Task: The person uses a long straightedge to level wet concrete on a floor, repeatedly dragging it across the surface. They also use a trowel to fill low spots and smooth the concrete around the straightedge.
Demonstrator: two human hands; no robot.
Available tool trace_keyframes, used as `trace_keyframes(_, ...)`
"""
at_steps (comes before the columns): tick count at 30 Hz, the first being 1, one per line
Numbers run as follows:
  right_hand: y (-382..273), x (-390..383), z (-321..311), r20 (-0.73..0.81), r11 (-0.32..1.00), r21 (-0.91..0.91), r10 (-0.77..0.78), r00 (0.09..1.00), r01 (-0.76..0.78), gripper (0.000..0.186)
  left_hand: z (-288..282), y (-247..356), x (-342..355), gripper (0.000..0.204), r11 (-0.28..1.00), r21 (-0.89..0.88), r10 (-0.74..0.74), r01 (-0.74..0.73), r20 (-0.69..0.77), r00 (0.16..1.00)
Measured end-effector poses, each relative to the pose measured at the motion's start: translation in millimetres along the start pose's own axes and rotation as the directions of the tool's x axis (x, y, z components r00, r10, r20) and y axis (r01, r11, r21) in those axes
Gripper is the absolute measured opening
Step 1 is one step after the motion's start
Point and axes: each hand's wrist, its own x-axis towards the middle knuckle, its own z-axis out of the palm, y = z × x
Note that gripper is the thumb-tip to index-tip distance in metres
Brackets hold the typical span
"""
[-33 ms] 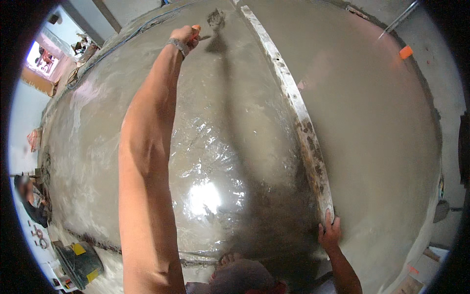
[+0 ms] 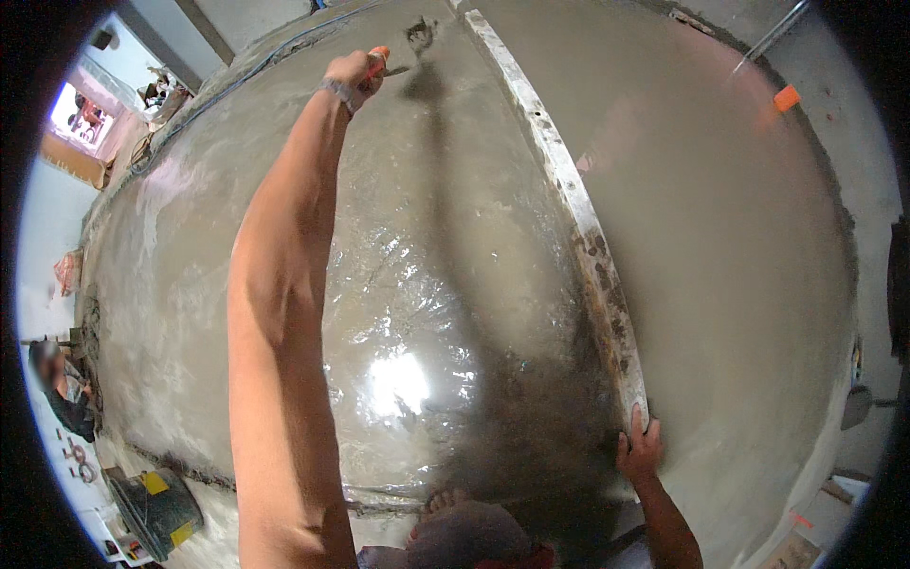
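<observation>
My left hand (image 2: 351, 73) is stretched far forward over wet grey cement (image 2: 398, 190), closed round the orange handle (image 2: 379, 53) of a tool that looks like a trowel. A short dark shank shows beside the fist; the blade cannot be made out. Just beyond it is a dark lump of mortar (image 2: 419, 35). A long, pale, cement-spotted straightedge (image 2: 571, 185) lies across the wet surface from the far middle to the near right. At its near end my right hand (image 2: 641, 452) grips it, fingers over the top.
Smooth wet cement spreads on both sides. A dark bucket with yellow patches (image 2: 152, 512) stands at the near left. Another person (image 2: 64, 389) crouches at the left edge. An orange block (image 2: 787, 98) and a metal pole (image 2: 773, 36) are at the far right. My bare foot (image 2: 445, 500) shows below.
My left hand has shifted very slightly left with the tool. The dark mortar lump beyond it looks a little smaller. My right hand and the straightedge hold still.
</observation>
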Motion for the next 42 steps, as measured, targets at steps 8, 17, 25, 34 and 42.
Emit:
trace_keyframes(8, -5, 0, -4, 0.003, 0.999, 0.039, 0.028, 1.000, -0.028, 0.064, -85, -50, -103, 0.038, 0.994, 0.102, 0.044, -0.047, 0.030, 0.999)
trace_keyframes(17, -16, 1, -10, 0.065, 0.996, -0.012, 0.086, 0.994, -0.086, 0.070, -263, -145, -251, 0.039, 0.960, 0.241, -0.061, 0.144, -0.324, 0.944)
trace_keyframes(25, -17, 0, -7, -0.009, 0.999, -0.025, 0.047, 0.999, -0.047, 0.069, -289, -190, -289, 0.037, 0.944, 0.265, -0.083, 0.198, -0.389, 0.917)
trace_keyframes(34, -19, -1, -12, -0.001, 0.992, -0.097, 0.076, 0.997, -0.076, 0.072, -218, -222, -264, 0.033, 0.984, 0.104, -0.106, 0.144, -0.305, 0.946)
trace_keyframes(42, -17, -2, -8, -0.009, 0.995, -0.070, 0.074, 0.997, -0.074, 0.074, -195, -209, -274, 0.039, 0.999, -0.027, -0.043, 0.038, -0.212, 0.976)
